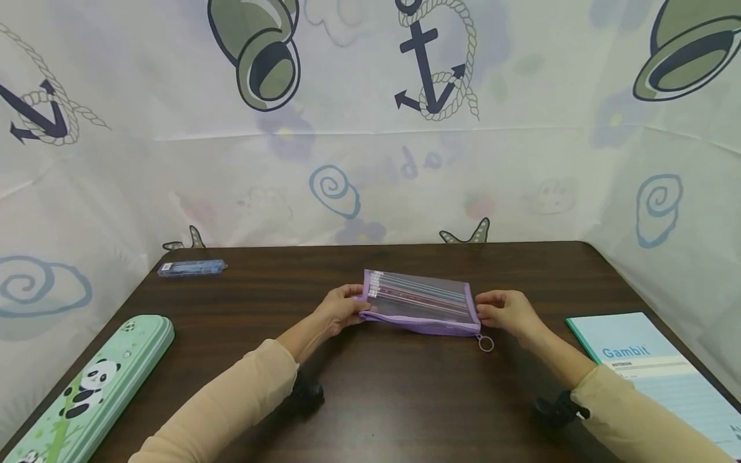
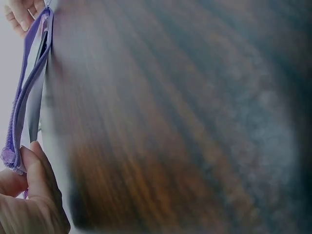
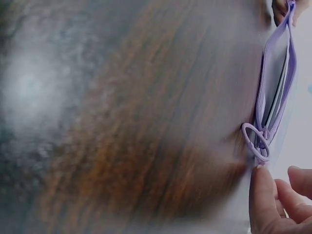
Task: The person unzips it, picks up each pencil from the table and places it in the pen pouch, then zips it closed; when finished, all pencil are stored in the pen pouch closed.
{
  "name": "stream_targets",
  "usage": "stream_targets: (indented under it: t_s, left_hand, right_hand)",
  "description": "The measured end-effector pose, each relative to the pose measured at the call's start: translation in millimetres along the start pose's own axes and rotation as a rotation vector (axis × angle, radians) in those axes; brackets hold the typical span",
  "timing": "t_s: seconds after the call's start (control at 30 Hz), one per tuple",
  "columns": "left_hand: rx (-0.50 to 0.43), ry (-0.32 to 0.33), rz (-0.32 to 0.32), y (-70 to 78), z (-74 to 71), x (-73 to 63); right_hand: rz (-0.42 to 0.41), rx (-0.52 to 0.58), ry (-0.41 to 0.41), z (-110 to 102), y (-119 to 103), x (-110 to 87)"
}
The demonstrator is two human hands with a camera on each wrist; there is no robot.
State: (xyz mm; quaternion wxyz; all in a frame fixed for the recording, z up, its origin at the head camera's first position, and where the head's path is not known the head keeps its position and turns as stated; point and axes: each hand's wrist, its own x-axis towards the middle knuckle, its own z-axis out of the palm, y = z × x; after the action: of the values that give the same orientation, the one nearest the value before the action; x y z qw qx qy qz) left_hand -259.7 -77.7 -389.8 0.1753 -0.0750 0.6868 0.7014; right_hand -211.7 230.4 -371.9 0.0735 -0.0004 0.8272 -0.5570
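A see-through zip pencil pouch (image 1: 422,303) with purple edging is held over the middle of the table, several slim pens or pencils lying lengthwise inside. My left hand (image 1: 340,307) pinches its left end between thumb and fingers. At the opposite end, my right hand (image 1: 509,312) has a fingertip right at the corner, with the thumb apart from it in the right wrist view. Beside that corner hangs the zip's purple ring pull (image 3: 255,142). Both wrist views show the zipped edge (image 2: 36,73) gaping, a dark slim strip visible within.
A mint-green panda pencil case (image 1: 95,392) lies at the table's left edge. Behind it, near the back left corner, is a small blue see-through packet (image 1: 192,268). A Gambit notebook (image 1: 654,360) lies at the right, partly under the right sleeve. Printed cloth (image 1: 370,173) walls the back and sides.
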Motion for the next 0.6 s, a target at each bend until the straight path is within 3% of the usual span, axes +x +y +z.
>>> stream_targets:
  t_s: [0.27, 0.6]
  left_hand:
    - [-0.005, -0.003, 0.008, -2.0, 0.0, -2.4]
    - [-0.005, -0.006, 0.010, -0.3, -2.5, -3.7]
  right_hand:
    - [0.090, 0.059, -0.045, -2.8, 0.3, 3.8]
    - [0.157, 0.253, -0.060, -1.5, 0.9, 6.1]
